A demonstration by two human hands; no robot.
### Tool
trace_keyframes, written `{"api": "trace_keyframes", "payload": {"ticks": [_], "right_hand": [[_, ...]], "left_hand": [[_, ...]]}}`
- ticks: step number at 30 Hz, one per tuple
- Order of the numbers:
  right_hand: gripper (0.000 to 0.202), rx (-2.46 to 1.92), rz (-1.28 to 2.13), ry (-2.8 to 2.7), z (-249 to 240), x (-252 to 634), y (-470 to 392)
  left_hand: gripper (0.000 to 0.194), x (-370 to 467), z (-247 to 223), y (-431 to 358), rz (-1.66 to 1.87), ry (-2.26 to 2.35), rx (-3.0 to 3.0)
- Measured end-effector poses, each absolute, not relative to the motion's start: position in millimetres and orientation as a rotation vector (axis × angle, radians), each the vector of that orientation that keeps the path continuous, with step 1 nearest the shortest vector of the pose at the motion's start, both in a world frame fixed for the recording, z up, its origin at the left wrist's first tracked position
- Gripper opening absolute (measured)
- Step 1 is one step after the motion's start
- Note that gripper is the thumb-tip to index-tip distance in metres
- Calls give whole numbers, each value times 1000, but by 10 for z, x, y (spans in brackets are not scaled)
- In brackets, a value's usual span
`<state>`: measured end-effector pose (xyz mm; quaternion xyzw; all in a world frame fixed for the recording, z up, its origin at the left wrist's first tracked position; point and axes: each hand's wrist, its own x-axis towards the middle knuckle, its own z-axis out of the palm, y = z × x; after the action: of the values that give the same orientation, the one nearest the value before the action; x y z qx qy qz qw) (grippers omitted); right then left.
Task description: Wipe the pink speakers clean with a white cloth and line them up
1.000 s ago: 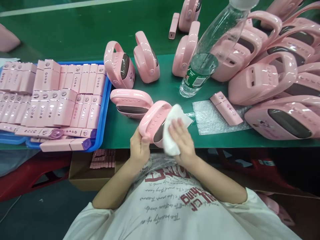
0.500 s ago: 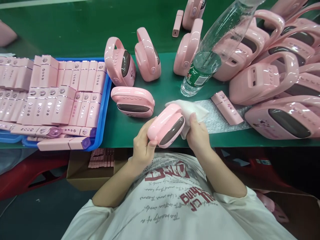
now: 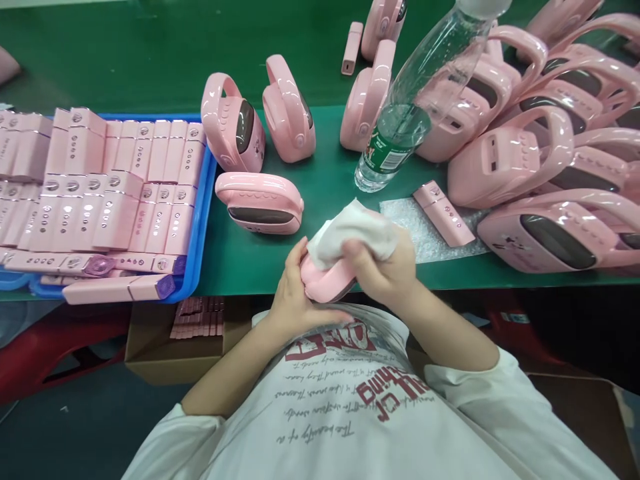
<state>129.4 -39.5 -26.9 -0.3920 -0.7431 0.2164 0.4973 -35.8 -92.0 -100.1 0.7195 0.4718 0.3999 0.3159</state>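
Just over the table's front edge, my left hand point(image 3: 295, 297) grips a pink handled speaker point(image 3: 327, 285) from its left side, thumb stretched along underneath. My right hand point(image 3: 387, 267) clutches a white cloth point(image 3: 353, 233) and presses it on the top of that speaker, which hides much of the handle and the dark front panel. Beyond my left hand, another pink speaker point(image 3: 263, 207) with a dark oval panel rests on the green table. To the right of my right hand, a pink square stick, seemingly a microphone point(image 3: 444, 213), lies on bubble wrap point(image 3: 400, 217).
A blue tray point(image 3: 203, 220) full of pink microphones stands at the left. A water bottle point(image 3: 395, 143) is upright behind my hands, with more pink speakers point(image 3: 545, 233) crowded at right. Two speakers point(image 3: 290, 120) stand back left. A cardboard box point(image 3: 173, 363) sits below the table.
The cloth has moved from beside the speaker onto its top, with my right hand moving left over it. The speaker has tipped, and its dark panel is now mostly out of sight.
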Motion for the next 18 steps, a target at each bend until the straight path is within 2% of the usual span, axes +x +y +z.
{"api": "trace_keyframes", "payload": {"ticks": [3,6,9,11,13,15,18], "right_hand": [[35,-837,182,-1989,-234,1314,-424],[38,-939,426,-1946,-228,1479,-422],[37,-1209,736,-1431,-228,1750,-361],[34,-1249,637,-1060,-229,1905,-324],[30,-1246,452,-969,-241,1978,-327],[27,-1295,416,-1223,-270,1947,-377],[31,-1234,659,-1843,-305,1791,-469]], "left_hand": [[96,-300,-976,-895,1159,1259,1968],[79,-258,-938,-838,1280,1176,2140],[64,-232,-919,-802,1321,1105,2378],[51,-212,-925,-808,1375,1083,2531],[44,-187,-935,-831,1416,1099,2632],[43,-160,-933,-852,1429,1117,2684],[44,-132,-908,-854,1446,1109,2703]]}}
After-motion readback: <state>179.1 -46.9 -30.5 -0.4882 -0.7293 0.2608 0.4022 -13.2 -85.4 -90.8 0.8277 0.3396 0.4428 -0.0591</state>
